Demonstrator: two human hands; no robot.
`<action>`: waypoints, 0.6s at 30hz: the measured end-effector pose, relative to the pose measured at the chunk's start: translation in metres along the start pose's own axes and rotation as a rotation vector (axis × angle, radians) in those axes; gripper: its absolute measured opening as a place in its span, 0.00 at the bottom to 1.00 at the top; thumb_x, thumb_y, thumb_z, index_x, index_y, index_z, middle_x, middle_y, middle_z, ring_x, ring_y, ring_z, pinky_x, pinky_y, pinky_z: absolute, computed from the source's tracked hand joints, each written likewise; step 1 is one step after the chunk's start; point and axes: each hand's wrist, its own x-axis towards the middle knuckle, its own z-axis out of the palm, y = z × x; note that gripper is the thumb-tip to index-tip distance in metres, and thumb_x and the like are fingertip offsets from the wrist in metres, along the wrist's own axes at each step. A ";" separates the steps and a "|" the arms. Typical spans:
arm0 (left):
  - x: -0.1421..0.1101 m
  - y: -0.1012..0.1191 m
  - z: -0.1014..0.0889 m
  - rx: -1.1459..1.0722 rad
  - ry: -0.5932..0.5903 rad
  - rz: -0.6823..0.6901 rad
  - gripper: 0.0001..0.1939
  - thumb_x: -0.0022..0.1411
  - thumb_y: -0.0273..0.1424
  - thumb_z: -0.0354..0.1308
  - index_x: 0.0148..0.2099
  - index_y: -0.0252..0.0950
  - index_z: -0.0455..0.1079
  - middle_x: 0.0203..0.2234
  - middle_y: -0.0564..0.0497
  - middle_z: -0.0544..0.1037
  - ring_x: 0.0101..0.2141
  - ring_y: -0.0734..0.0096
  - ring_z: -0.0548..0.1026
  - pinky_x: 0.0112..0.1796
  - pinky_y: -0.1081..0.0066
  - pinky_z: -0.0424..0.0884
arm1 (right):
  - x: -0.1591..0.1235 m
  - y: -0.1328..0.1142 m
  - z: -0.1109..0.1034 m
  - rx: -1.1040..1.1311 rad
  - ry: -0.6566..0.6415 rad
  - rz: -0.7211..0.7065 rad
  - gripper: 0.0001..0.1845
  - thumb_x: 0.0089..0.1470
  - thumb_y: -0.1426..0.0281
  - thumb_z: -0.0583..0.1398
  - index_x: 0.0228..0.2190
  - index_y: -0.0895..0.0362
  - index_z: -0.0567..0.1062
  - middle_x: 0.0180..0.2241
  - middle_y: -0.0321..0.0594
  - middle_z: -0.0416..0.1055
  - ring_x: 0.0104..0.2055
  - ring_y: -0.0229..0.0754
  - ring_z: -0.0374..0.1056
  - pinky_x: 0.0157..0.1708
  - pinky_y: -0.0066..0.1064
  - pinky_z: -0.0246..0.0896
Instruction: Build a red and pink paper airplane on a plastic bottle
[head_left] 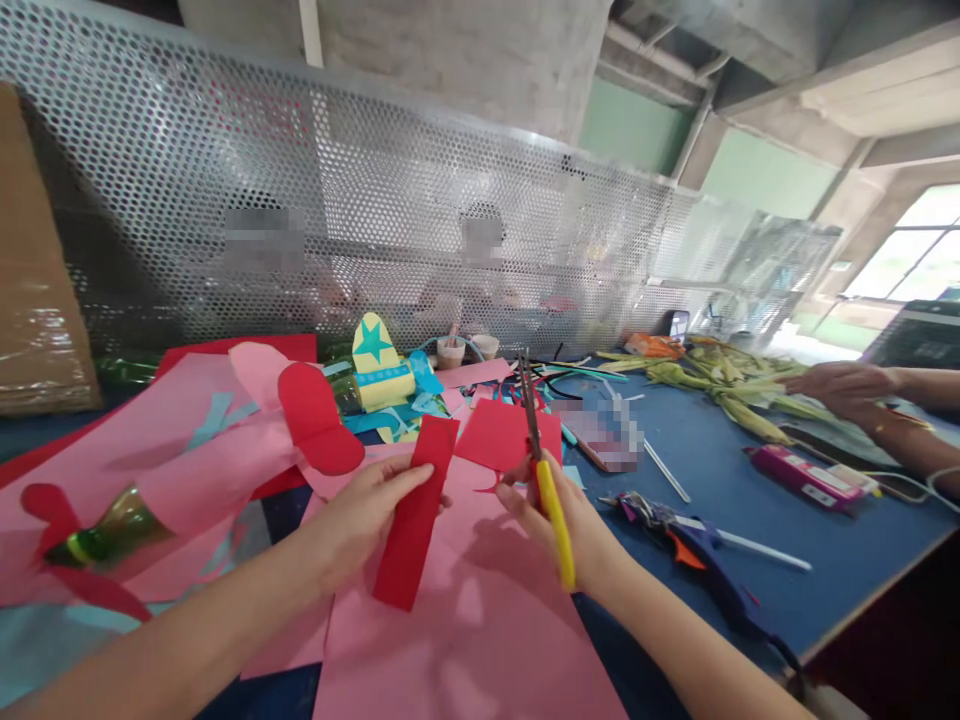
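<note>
My left hand (pixel 382 495) pinches a strip of red paper (pixel 411 545) between thumb and fingers, tilted over a large pink sheet (pixel 465 660). In my right hand (pixel 566 520) is a pair of scissors (pixel 553 515) with yellow and red handles, its blades pointing up and away from me. The blades look nearly together and do not touch the strip. Behind both hands lies a red paper piece (pixel 499 432). To the left, a green bottle (pixel 124 525) is wrapped in pink paper (pixel 225 460), with rounded red paper pieces (pixel 315 415) at its end.
A blue-handled glue gun (pixel 705 565) lies right, near a phone (pixel 607 440) and a purple box (pixel 806 478). A yellow paper-covered bottle (pixel 382 385) and scraps stand behind. Another person's hands (pixel 844 385) touch corn husks (pixel 720 375). A perforated metal screen (pixel 420 210) borders the table's back.
</note>
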 end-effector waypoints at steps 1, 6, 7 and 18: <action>0.002 -0.001 -0.001 -0.008 0.040 0.001 0.03 0.56 0.26 0.59 0.31 0.33 0.74 0.23 0.50 0.79 0.27 0.70 0.78 0.31 0.74 0.72 | 0.000 0.001 -0.002 -0.209 0.055 -0.045 0.16 0.53 0.55 0.54 0.35 0.56 0.64 0.26 0.38 0.67 0.26 0.41 0.65 0.26 0.30 0.58; 0.004 -0.005 -0.002 -0.073 0.172 -0.006 0.06 0.56 0.25 0.57 0.27 0.34 0.71 0.21 0.50 0.79 0.25 0.69 0.77 0.29 0.74 0.72 | 0.007 0.000 0.004 -0.756 -0.056 0.032 0.11 0.57 0.69 0.50 0.41 0.60 0.62 0.35 0.51 0.73 0.35 0.50 0.72 0.30 0.33 0.57; 0.004 -0.006 -0.001 -0.073 0.171 -0.012 0.06 0.55 0.25 0.57 0.27 0.34 0.72 0.20 0.50 0.79 0.24 0.70 0.77 0.28 0.74 0.72 | 0.009 -0.001 0.007 -0.790 -0.085 0.059 0.09 0.58 0.69 0.50 0.40 0.60 0.62 0.36 0.52 0.73 0.36 0.50 0.72 0.30 0.33 0.56; 0.006 -0.003 -0.011 -0.085 0.248 0.040 0.08 0.46 0.30 0.64 0.31 0.35 0.71 0.18 0.53 0.78 0.21 0.70 0.75 0.24 0.74 0.67 | 0.051 -0.010 0.033 0.168 -0.158 0.182 0.19 0.55 0.49 0.52 0.31 0.53 0.59 0.19 0.29 0.60 0.19 0.36 0.62 0.20 0.27 0.55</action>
